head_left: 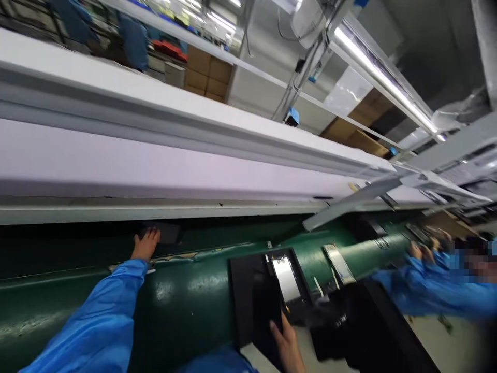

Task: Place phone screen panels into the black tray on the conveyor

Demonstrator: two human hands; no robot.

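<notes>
My left hand (145, 245), in a blue sleeve, reaches out over the green conveyor belt (186, 295) and rests its fingers on a flat dark item (165, 231) lying under the white rail. My right hand (286, 343) holds a black flat panel (260, 303) near the belt's front edge, thumb against its lower edge. Beside that panel sits a black tray with a shiny rectangular plate (286, 277) in it.
A long white rail (174, 155) runs above the belt. Further down the belt lies another shiny plate (338, 263). A co-worker in blue sleeves (423, 290) works at the right. Black equipment (361, 326) stands at the lower right. Cardboard boxes (207, 72) stack beyond.
</notes>
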